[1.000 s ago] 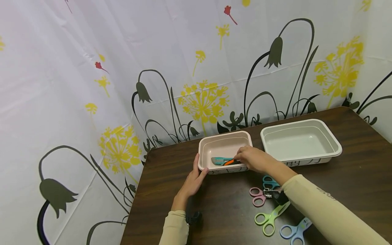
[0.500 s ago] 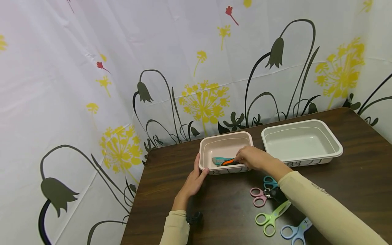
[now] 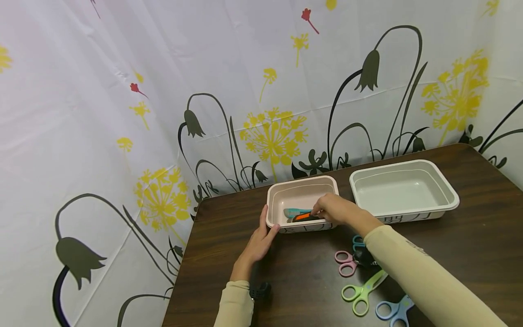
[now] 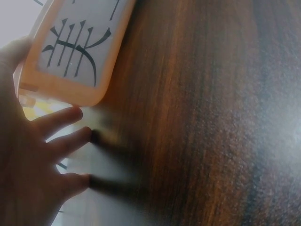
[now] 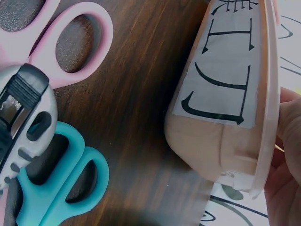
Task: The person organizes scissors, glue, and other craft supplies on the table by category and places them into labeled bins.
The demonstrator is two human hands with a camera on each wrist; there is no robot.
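Note:
A pale pink bin (image 3: 300, 181) stands at the table's back, characters on its front label (image 5: 216, 70). Inside lie a teal utility knife (image 3: 295, 212) and an orange-and-black utility knife (image 3: 303, 217). My right hand (image 3: 336, 209) reaches over the front rim, its fingertips pinching the orange-and-black knife at its right end. The right wrist view shows only part of this hand (image 5: 289, 141), its fingertips hidden behind the bin wall. My left hand (image 3: 257, 240) steadies the bin's left end, thumb at the front corner; in the left wrist view its fingers (image 4: 68, 143) are spread and fairly straight.
To the right sits a larger whitish bin (image 3: 392, 168). Below my right forearm lie pink scissors (image 5: 106, 37), teal scissors (image 5: 77, 150), a grey-and-black cutter (image 5: 35, 89), green scissors (image 3: 365, 290) and blue scissors (image 3: 401, 309). A patterned curtain (image 3: 229, 54) hangs behind the table.
The orange-and-black knife has settled lower and flatter beside the teal one. My right forearm has shifted slightly left, covering more of the cutter and teal scissors. The left hand keeps its place.

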